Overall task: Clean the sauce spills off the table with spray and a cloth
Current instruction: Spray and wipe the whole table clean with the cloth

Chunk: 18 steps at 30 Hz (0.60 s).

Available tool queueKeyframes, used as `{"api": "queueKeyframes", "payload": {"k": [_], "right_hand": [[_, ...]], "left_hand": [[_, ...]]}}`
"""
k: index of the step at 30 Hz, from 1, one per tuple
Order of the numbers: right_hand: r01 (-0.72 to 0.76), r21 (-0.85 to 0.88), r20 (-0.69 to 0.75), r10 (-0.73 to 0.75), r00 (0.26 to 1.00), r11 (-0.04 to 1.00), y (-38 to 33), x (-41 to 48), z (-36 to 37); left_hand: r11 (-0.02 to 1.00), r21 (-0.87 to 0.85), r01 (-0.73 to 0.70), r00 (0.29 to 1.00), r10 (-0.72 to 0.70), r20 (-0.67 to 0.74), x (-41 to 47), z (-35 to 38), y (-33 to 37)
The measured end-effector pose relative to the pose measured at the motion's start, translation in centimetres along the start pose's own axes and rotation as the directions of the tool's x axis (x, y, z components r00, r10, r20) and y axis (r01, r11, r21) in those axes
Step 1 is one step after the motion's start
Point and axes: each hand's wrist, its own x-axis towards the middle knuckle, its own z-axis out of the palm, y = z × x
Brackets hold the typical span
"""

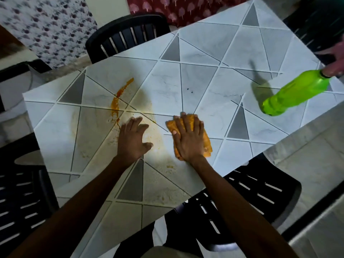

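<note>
Where the table (204, 43), patterned in grey and white triangles, fills the middle of the view, the following are recorded from left to right. Black slatted chair (20, 198): seen at the near left edge. Orange sauce streak (116, 101): curved, left of centre, with a pale yellowish smear (158, 146) spread to its right and nearer. Left hand (133, 140): laid flat and unclenched on the table, fingers spread, nothing grasped, just right of the streak's near end. Second black chair (126, 36): set at the table's far edge. Right hand (188, 138): pressed flat, fingers extended, on a folded orange cloth (206, 144), which lies on the table at centre, just right of the smear. Third black chair (256, 198): found beneath the near right edge. Green bottle (296, 93): tilted above the far right of the table, its neck gripped by another person's hand (337, 64), blurred at the right border.
</note>
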Motion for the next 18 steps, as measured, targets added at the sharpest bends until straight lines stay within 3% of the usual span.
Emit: {"api": "queueKeyframes", "payload": {"k": [3,6,8,12,15,18], "right_hand": [[0.124,0.009,0.034,-0.124,0.992,0.992,-0.1,-5.6,0.3],[0.126,-0.032,0.102,-0.122,0.987,0.992,3.4,-9.3,-0.3],[0.030,-0.097,0.094,-0.021,0.995,0.995,7.4,-9.4,-1.5],[-0.247,-0.037,0.068,0.249,0.966,0.968,12.3,-6.1,-3.4],[-0.253,-0.040,0.041,0.255,0.966,0.967,9.3,-7.2,-2.4],[-0.138,-0.068,0.049,0.142,0.989,0.988,3.0,-11.8,0.0]], "left_hand": [[0.999,-0.038,0.013,1.000,-0.012,0.026,-1.6,0.9,0.1],[0.997,-0.064,0.034,0.999,-0.032,0.032,-2.7,1.1,-0.3],[0.998,-0.059,0.023,0.999,-0.021,0.045,-3.5,1.2,-0.3],[0.998,-0.050,0.031,0.997,-0.027,0.072,-5.1,1.1,-0.3],[0.996,-0.073,0.055,0.995,-0.049,0.085,-6.9,1.0,-0.4],[0.996,-0.080,0.033,0.997,-0.027,0.074,-9.1,1.0,-0.8]]}}
